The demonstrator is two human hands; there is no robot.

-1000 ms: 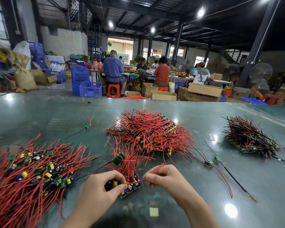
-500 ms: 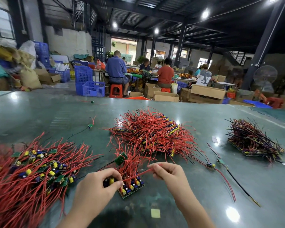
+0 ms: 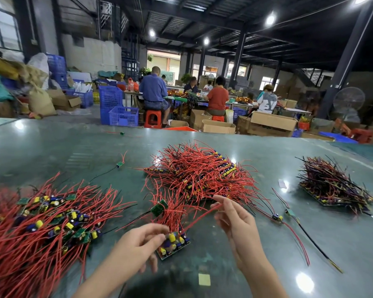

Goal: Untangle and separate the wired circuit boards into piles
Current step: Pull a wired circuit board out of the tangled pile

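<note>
The small board cluster [image 3: 173, 244] lies on the worktop [image 3: 52, 151] near the person. The left hand [image 3: 136, 246] pinches its edge; the right hand [image 3: 235, 220] pinches one red wire [image 3: 199, 218]. The boards look light and stiff, the wires soft and easily caught, so I would hold the board edge.

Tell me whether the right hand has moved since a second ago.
Yes. The right hand, pinching a red wire, has risen up and away from the small board panel on the table, drawing the wire taut.
</note>
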